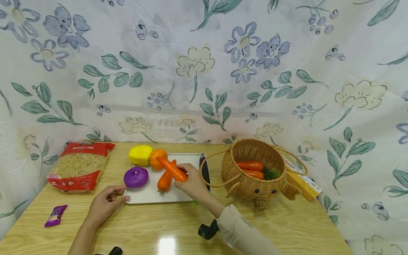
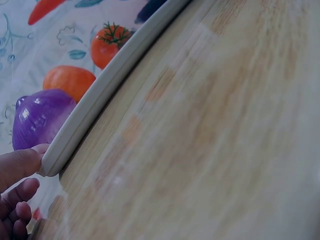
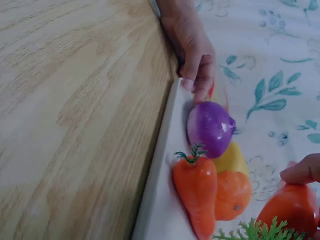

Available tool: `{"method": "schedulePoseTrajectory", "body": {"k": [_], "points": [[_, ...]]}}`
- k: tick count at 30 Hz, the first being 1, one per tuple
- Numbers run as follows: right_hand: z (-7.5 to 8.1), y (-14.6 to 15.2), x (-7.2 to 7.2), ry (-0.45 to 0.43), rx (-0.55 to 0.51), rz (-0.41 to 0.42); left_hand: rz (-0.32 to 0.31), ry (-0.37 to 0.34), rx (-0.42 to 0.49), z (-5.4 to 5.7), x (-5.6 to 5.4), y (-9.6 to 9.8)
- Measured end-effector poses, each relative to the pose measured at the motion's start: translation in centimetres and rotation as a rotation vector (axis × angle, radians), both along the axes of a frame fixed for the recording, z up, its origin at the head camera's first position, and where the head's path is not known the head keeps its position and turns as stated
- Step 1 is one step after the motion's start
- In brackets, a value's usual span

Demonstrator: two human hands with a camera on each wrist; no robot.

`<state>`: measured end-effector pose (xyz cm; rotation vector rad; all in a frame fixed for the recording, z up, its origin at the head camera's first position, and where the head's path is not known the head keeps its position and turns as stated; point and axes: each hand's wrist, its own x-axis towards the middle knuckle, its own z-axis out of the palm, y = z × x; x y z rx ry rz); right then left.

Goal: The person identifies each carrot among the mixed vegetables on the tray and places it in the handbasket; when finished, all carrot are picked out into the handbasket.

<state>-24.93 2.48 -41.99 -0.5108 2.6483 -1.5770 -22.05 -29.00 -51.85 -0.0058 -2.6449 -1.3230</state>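
Note:
My right hand (image 1: 194,184) grips an orange toy carrot (image 1: 170,168) by its thick end, above the white tray (image 1: 149,198). In the right wrist view, green leaves (image 3: 260,231) show below this held carrot. The thumb and fingers of my left hand (image 1: 105,207) hold the tray's near left corner, beside a purple toy onion (image 1: 136,177). Another toy carrot (image 1: 164,182) lies on the tray under the held one. A yellow lemon (image 1: 140,155) and an orange (image 1: 157,161) sit at the back left. A dark eggplant (image 1: 205,171) lies along the right side, partly hidden.
Right of the tray stands a wicker basket (image 1: 245,184) with looped handles, holding carrots (image 1: 250,165). Behind it lies a yellow box (image 1: 304,186). At left are a red bag of pasta (image 1: 79,164) and a small purple packet (image 1: 55,216). A floral curtain (image 1: 197,85) hangs behind the table.

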Motion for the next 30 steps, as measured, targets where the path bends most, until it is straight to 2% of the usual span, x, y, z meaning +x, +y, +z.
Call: {"method": "schedulePoseTrajectory", "body": {"k": [8, 14, 22, 30], "points": [[2.2, 2.6, -0.2, 0.075, 0.025, 0.185, -0.003, -0.013, -0.010, 0.1, 0.0, 0.1], [3.9, 5.0, -1.0, 0.046, 0.055, 0.301, 0.001, -0.016, -0.012, 0.1, 0.0, 0.1], [5.9, 8.0, -1.8, 0.004, 0.121, 0.348, -0.003, -0.011, 0.004, 0.1, 0.0, 0.1], [7.4, 10.8, -2.2, -0.002, 0.167, 0.324, -0.010, -0.005, -0.011, 0.3, 0.1, 0.2]]}}
